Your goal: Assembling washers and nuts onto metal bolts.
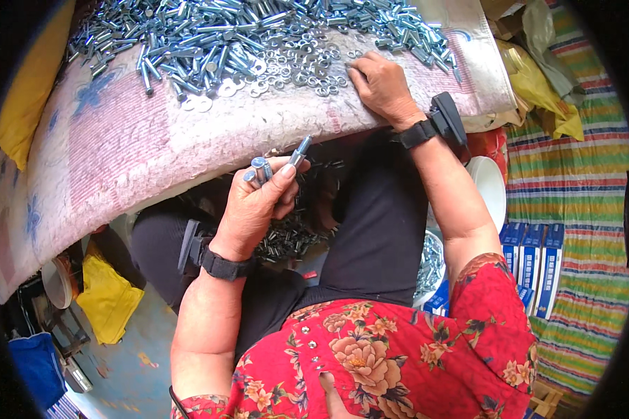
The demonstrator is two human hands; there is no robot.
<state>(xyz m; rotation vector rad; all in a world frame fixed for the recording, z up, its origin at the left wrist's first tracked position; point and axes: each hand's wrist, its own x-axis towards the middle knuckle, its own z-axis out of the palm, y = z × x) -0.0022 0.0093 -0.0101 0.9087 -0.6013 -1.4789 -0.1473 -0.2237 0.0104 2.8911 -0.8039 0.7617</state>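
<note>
Head view, going left to right: a yellow cloth (108, 297) hangs below the near edge of a worktop (119, 143) covered in pink-and-white fabric. On its far side lies a heaped pile of silver bolts (189, 42), the task's things, along with flat washers (227, 88) at the heap's near edge. The left hand (255, 202) is at the near edge with its grip closed around a few held bolts (298, 152); one is pinched by thumb and fingers with its narrow end pointing far and right, while others show round ends beside it, probably bunched so that one hand can carry several. Farther right, ring washers (304, 66) lie loosely spread, likely so that single ones are easy to reach. The right hand (386, 87) rests just beside them, fingers curled and fingertips down; I cannot tell whether its grip holds anything. Near and right, a white tub (437, 283) holds more metal pieces, with blue-and-white boxes (531, 262) beside it on striped sheeting (583, 209).
</note>
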